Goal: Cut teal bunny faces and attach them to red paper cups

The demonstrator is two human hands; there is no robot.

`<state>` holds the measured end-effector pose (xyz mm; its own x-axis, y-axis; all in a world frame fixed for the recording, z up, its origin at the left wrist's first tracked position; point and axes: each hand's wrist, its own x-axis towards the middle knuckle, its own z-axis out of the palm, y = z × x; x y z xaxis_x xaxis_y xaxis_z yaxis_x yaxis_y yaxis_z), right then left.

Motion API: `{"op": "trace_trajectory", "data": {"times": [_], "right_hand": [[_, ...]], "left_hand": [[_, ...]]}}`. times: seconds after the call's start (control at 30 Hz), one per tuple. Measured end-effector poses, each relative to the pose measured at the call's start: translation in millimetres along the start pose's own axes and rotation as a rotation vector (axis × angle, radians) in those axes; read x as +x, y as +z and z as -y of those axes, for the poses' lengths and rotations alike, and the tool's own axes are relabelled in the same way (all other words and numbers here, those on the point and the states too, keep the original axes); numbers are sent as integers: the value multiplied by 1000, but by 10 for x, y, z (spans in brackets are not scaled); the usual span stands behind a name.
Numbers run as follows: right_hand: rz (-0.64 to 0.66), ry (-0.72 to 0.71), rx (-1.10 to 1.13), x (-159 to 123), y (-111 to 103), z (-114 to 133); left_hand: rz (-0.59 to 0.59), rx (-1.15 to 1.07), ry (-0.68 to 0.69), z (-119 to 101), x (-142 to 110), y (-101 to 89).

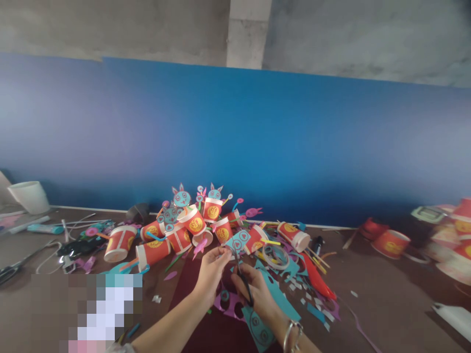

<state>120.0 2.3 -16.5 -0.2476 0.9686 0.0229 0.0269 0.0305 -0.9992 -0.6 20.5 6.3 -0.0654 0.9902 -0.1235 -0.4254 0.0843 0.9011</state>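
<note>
At the centre of the lower frame, a circle-marked teal paper strip (239, 240) was pinched between the closed fingertips of the left hand (213, 267), and black-handled scissors (239, 271) were clasped by the curled fingers of the right hand (259, 290). Cutting-out seemed under way; careful steering around a circle was apparently called for.

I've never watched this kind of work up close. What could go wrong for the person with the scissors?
The scissors in the right hand are close to the left hand's fingertips, so a slip might nick a finger. A stray cut could also run into the circles drawn on the blue paper strip. And the jumbled red cups just beyond might tumble if bumped.
</note>
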Motion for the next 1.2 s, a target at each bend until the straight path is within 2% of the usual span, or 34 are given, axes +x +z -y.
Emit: {"op": "trace_trajectory", "data": {"times": [0.27, 0.6, 1.07, 1.2], "right_hand": [[-10, -1, -26, -6, 2, -3], [32, 21, 9, 13, -32, -13], [18, 35, -42, 16, -56, 22], [49, 63, -36, 21, -89, 7]], "left_hand": [[22, 13, 3, 24, 18, -22], [101, 84, -53, -72, -3, -32], [199, 151, -80, -145, 91, -70], [224, 188, -67, -169, 135, -91]]}}
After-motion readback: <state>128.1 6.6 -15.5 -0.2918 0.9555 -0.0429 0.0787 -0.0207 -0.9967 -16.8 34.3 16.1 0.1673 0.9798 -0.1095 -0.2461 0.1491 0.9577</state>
